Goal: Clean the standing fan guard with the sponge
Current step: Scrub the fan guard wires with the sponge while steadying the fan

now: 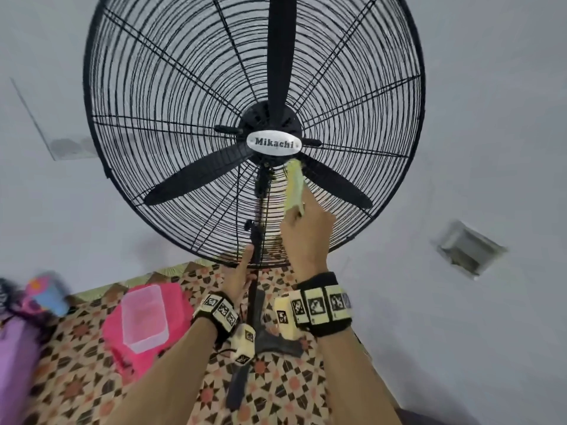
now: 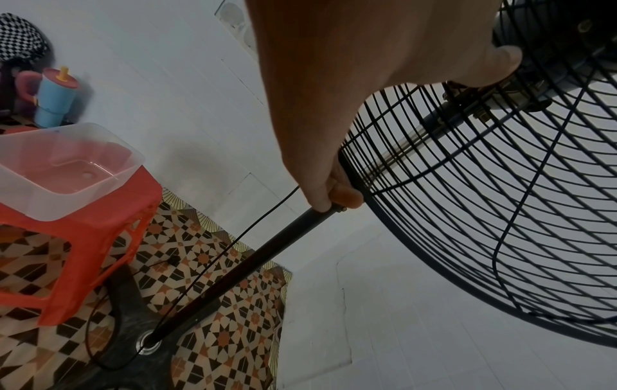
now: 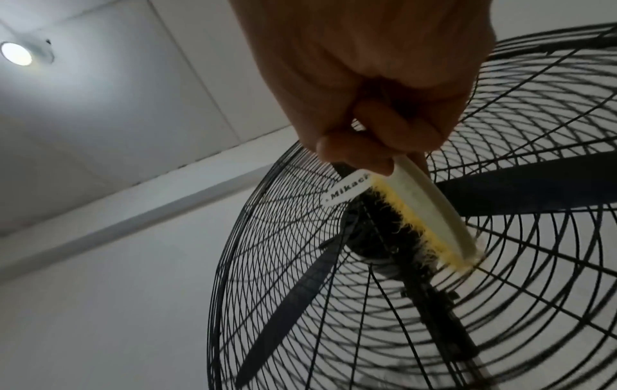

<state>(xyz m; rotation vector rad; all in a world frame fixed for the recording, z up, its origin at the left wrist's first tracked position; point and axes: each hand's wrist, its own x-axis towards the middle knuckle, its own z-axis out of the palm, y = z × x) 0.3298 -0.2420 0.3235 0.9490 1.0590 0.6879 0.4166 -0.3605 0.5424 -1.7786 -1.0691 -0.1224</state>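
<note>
A big black wire fan guard (image 1: 171, 96) with a "Mikachi" badge (image 1: 274, 144) fills the head view; three black blades sit behind it. My right hand (image 1: 302, 228) grips a pale yellow-green sponge (image 1: 295, 187) and holds it against the guard just below and right of the badge. In the right wrist view the sponge (image 3: 417, 203) looks thin, with a fuzzy yellow edge touching the wires, and my curled fingers (image 3: 384, 147) hold its near end. My left hand (image 1: 241, 276) grips the black fan pole (image 2: 254, 256) under the guard's lower rim (image 2: 394, 232).
A clear plastic tub (image 1: 144, 317) stands on a red-pink stool (image 1: 178, 305) left of the pole, on patterned floor tiles (image 1: 276, 388). A blue cup with a pink lid (image 2: 55, 97) stands by the wall. The fan's black base (image 2: 140, 351) and cord (image 2: 213, 261) lie below.
</note>
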